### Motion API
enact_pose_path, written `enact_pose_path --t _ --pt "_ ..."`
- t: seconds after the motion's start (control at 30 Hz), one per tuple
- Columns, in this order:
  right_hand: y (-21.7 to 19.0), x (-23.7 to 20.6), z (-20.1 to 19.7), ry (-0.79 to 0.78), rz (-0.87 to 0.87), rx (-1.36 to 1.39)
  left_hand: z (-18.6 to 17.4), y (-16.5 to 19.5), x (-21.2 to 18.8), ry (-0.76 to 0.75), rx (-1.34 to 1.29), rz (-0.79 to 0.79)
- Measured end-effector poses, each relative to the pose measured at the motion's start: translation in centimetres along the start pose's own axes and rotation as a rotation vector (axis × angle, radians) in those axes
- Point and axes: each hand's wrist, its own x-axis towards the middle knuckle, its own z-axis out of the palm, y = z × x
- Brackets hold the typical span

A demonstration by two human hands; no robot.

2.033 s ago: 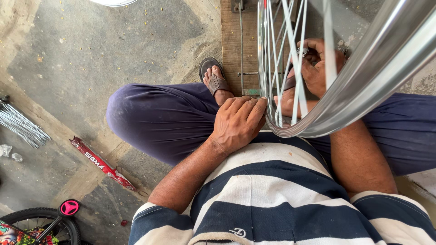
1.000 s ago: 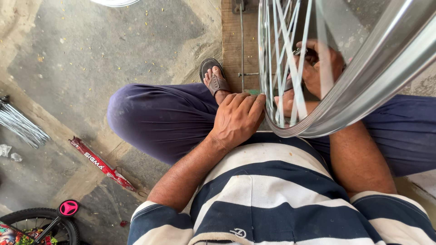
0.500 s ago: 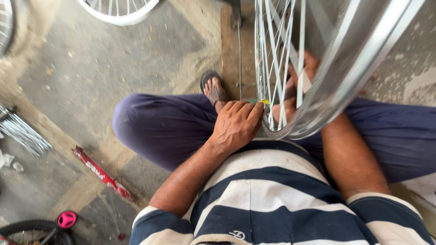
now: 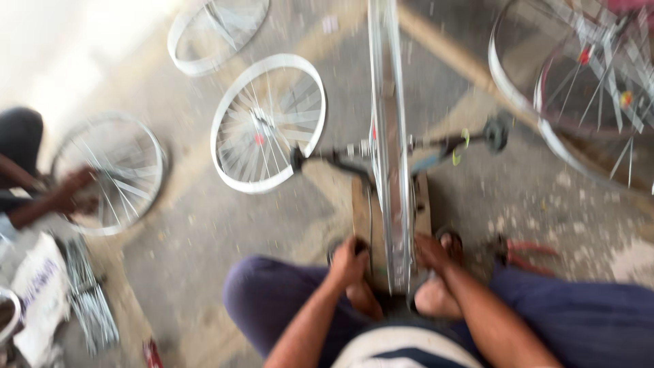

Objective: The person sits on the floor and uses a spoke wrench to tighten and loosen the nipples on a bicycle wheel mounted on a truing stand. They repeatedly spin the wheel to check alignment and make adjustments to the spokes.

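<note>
My left hand (image 4: 349, 262) and right hand (image 4: 430, 253) rest on both sides of the upright wheel (image 4: 388, 157); the blur hides whether my fingers clamp the rim. The wheel stands in a stand (image 4: 381, 211) on the floor, so it stays vertical between my knees.

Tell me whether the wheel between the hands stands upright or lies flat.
Upright: the wheel shows edge-on as a narrow rim, left hand and right hand flanking it.

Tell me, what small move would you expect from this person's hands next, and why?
Probably a slight turn of the upright wheel: the left hand and right hand sit low on either side of its rim, and it rides on an axle across a wooden stand. The picture is blurred, so that is a guess.
</note>
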Motion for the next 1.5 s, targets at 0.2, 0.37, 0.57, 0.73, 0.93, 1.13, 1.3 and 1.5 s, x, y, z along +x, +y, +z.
enact_pose_path --t 0.2,0.37,0.57,0.73,0.93,1.13,1.3,1.5 --pt "0.1 -0.9 -3.9 0.173 0.305 0.580 0.2 1.3 0.9 -0.026 -0.041 -0.017" --pt "1.6 -3.2 -3.0 -0.029 0.344 0.426 -0.1 2.2 0.7 -0.073 -0.155 -0.278" --pt "2.7 -4.7 -2.8 -0.104 0.218 0.680 0.1 2.3 -0.1 -0.103 -0.008 -0.211" --pt "2.7 -5.4 -4.4 -0.109 0.199 0.794 0.6 2.7 -0.5 -0.065 -0.106 -0.124" --pt "3.8 -6.0 -4.0 -0.121 0.158 0.673 0.9 4.1 -1.1 -0.018 0.011 -0.097" --pt "4.0 -6.0 -4.6 -0.123 0.195 0.454 0.9 5.1 -1.3 0.022 0.042 0.029" --pt "1.4 -7.0 -5.6 0.070 -0.087 0.371 0.9 4.4 -2.0 0.025 0.001 0.066" --pt "-2.6 -5.3 -10.9 0.578 -0.421 -0.031 1.3 3.3 -3.7 0.107 0.174 0.024"
